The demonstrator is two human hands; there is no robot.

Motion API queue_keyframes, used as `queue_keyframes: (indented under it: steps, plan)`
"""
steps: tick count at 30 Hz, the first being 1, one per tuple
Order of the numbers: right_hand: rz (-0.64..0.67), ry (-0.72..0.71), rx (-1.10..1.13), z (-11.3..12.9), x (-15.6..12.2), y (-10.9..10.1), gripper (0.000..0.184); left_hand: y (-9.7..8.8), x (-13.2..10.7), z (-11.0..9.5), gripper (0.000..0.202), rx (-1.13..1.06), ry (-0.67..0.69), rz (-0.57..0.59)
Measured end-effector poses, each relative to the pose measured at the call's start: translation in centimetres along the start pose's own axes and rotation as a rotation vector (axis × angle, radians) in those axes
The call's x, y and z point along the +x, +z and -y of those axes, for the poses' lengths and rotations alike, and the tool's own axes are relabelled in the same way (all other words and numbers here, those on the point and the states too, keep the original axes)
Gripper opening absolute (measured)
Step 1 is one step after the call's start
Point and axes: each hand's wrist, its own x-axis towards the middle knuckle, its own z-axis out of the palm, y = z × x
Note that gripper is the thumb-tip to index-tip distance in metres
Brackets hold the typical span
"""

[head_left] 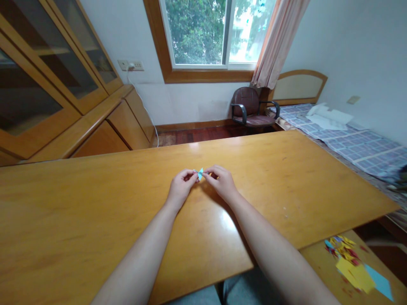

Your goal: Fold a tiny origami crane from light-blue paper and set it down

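Note:
A tiny light-blue folded paper piece (200,173) is held just above the wooden table (95,212) near its middle. My left hand (182,185) pinches its left side with the fingers closed. My right hand (221,181) pinches its right side, fingers also pressed together. Both forearms reach in from the bottom edge of the view.
A lower wooden surface at the bottom right carries yellow, blue and red paper sheets and scraps (352,264). A dark office chair (251,108) stands under the window. A bed (349,135) with white papers runs along the right. Wooden cabinets (63,97) line the left wall.

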Motion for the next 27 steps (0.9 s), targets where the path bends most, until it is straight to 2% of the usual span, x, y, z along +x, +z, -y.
queue_keyframes:
  steps: [8,18,27]
  plan:
    - [0.002,0.005,0.005,0.15,-0.02,-0.01,0.009,-0.06,0.00,0.38,0.021,0.067,0.033,-0.021]
    - [0.001,0.102,0.099,0.17,0.12,-0.05,0.011,-0.12,-0.41,-0.37,0.016,0.311,0.224,-0.015]
    - [0.032,0.043,0.071,-0.10,0.08,-0.08,0.008,-0.17,-0.32,-0.02,0.015,0.284,0.233,-0.002]
